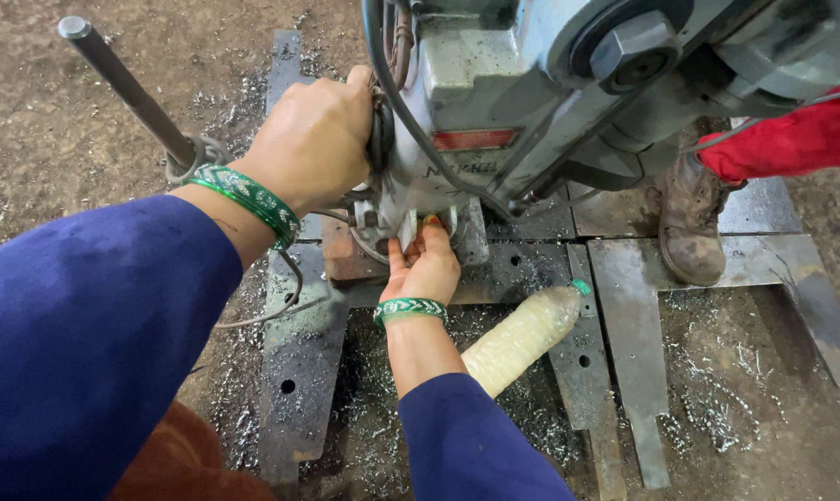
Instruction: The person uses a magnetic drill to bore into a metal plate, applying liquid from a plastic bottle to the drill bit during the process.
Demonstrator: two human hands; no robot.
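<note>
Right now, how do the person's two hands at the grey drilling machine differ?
The left hand sits high, closed around a fitting on the side of the grey drilling machine; the right hand sits low, fingers reaching up under the machine's base. The left shows its back; the right is partly tucked beneath. Both wear green patterned bangles.

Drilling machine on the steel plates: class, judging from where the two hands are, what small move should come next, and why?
Probably draw the right hand back from the foot of the drilling machine before anything turns. Its fingertips touch the parts at the base, just above the steel plate, while the left hand already grips the machine's side by the feed handle.
</note>
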